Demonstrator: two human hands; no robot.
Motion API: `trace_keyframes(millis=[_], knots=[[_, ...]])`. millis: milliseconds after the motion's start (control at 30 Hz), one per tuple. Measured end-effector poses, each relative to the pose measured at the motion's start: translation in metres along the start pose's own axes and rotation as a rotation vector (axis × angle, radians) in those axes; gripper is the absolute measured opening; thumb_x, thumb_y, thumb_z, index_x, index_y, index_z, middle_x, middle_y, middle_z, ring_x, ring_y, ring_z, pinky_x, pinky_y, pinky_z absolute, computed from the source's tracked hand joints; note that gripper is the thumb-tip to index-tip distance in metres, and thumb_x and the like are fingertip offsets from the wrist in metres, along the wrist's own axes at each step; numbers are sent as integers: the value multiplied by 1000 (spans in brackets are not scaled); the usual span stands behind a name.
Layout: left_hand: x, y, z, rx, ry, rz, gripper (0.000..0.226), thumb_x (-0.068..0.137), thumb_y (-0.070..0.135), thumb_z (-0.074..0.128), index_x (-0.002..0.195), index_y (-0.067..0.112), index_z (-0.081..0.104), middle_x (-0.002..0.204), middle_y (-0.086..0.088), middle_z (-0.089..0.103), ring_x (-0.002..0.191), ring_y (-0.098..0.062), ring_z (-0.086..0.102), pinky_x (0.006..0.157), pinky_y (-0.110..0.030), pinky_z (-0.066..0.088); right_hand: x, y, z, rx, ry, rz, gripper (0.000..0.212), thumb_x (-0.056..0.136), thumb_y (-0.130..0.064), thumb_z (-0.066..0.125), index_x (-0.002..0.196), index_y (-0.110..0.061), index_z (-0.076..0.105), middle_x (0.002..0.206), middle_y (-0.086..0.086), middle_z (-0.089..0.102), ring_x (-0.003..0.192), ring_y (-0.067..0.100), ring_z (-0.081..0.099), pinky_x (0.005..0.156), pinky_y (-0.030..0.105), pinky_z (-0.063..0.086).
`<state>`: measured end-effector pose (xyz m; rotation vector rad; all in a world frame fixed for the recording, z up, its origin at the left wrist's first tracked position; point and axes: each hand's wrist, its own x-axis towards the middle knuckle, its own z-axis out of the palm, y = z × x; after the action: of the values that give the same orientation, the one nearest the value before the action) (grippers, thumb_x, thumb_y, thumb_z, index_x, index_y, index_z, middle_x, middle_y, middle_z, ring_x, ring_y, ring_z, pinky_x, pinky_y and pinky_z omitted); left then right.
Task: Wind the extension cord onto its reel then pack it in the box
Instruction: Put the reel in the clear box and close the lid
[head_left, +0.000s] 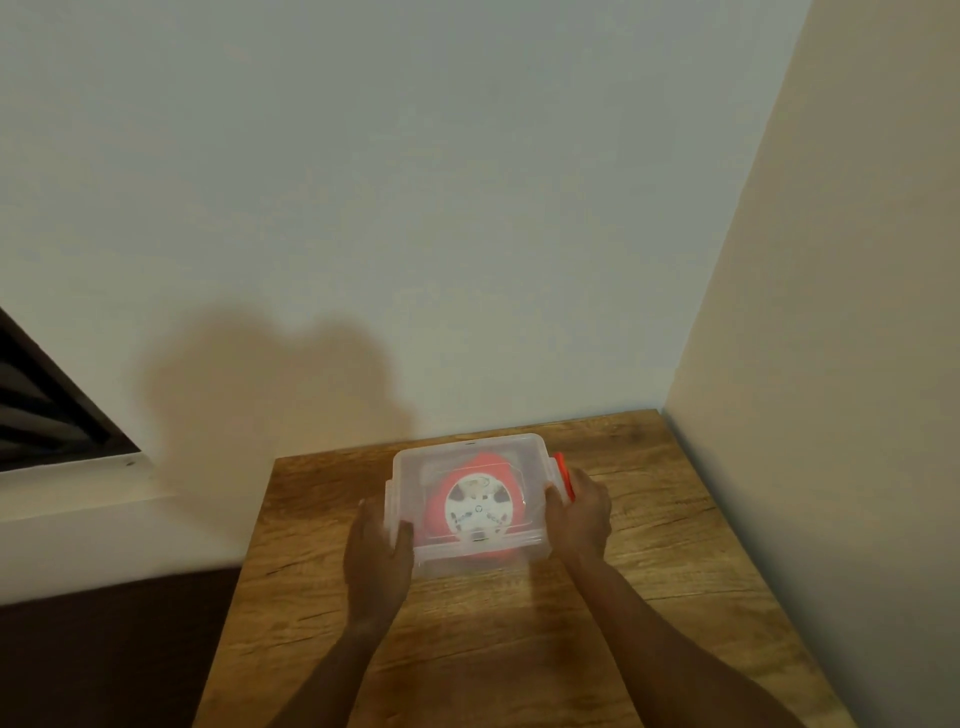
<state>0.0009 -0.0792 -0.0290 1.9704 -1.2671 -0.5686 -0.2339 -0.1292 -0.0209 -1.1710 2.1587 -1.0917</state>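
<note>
A clear plastic box (415, 467) with its clear lid on stands on the wooden table (519, 649), near the far edge. Inside it lies the extension cord reel (478, 506): a red body with a white round face, seen through the lid. My left hand (376, 556) grips the box's left side, thumb over the lid's edge. My right hand (579, 512) grips the right side, at a red latch (563, 473) that sticks up there. The left latch is hidden by my left hand.
The table sits in a corner, with a white wall (415, 208) behind and a beige wall (831, 364) on the right. A dark window (41, 410) with a white sill is at the left. Dark floor lies left of the table.
</note>
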Motion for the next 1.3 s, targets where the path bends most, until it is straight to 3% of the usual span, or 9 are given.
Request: trace_keyframes(millis=[100, 233, 433, 533, 667, 900, 1067, 1200, 1300], knots=[[-10, -6, 2, -176, -39, -292, 88, 93, 78, 45, 152, 13, 44, 145, -17, 59, 123, -40, 64, 99, -56, 57, -2, -2, 3, 69, 28, 12, 41, 91, -34, 65, 129, -23, 61, 130, 4, 62, 125, 33, 54, 95, 65, 47], [-20, 11, -3, -305, -91, -268, 60, 101, 64, 38, 119, 15, 68, 107, -9, 74, 90, -25, 73, 86, -48, 63, -3, -10, 1, 116, 79, -39, 29, 91, -19, 67, 120, -16, 68, 117, 4, 68, 108, 28, 64, 90, 57, 54], [-19, 6, -9, -359, -225, -225, 53, 105, 55, 38, 120, 18, 73, 104, -2, 78, 92, -18, 76, 78, -35, 64, -3, -5, 4, 5, 35, -112, 33, 94, -27, 61, 126, -18, 65, 126, 6, 65, 120, 32, 58, 97, 62, 47], [-19, 11, -15, -446, -265, -232, 36, 108, 44, 43, 119, 21, 69, 103, 0, 76, 93, -16, 75, 72, -27, 61, -2, -6, -1, -129, 18, -157, 36, 97, -28, 57, 131, -16, 62, 135, 6, 60, 137, 34, 41, 109, 64, 32], [-15, 14, -16, -551, -250, -266, 29, 106, 34, 55, 127, 17, 65, 114, -8, 76, 99, -24, 75, 84, -43, 65, -6, -13, -4, -299, -32, -293, 47, 99, -15, 51, 145, -15, 46, 150, 4, 46, 146, 33, 23, 113, 62, 19], [10, 9, -33, -837, -305, -486, 43, 95, 20, 74, 135, 11, 62, 123, -13, 75, 105, -32, 76, 84, -47, 65, -6, -6, 3, -279, -59, -279, 47, 102, -24, 47, 148, -18, 42, 151, 5, 45, 145, 34, 25, 111, 64, 21], [13, 21, -47, -842, -388, -593, 22, 94, 14, 75, 113, 7, 69, 108, -14, 78, 95, -28, 76, 64, -34, 62, -6, -6, 5, -279, -46, -284, 46, 101, -25, 49, 146, -16, 44, 149, 6, 47, 143, 36, 31, 110, 65, 24], [18, 20, -44, -876, -308, -531, 24, 93, 4, 73, 115, 11, 71, 110, -12, 78, 95, -31, 78, 67, -39, 65, -5, -5, 5, -276, -46, -287, 45, 101, -27, 51, 144, -18, 47, 147, 5, 50, 141, 36, 35, 108, 66, 27], [18, 22, -36, -651, -230, -349, 31, 98, 5, 65, 127, 15, 68, 112, -6, 75, 96, -24, 75, 70, -37, 66, -5, -5, 5, -277, -43, -288, 44, 100, -28, 52, 142, -17, 49, 145, 5, 52, 139, 36, 39, 107, 68, 31]])
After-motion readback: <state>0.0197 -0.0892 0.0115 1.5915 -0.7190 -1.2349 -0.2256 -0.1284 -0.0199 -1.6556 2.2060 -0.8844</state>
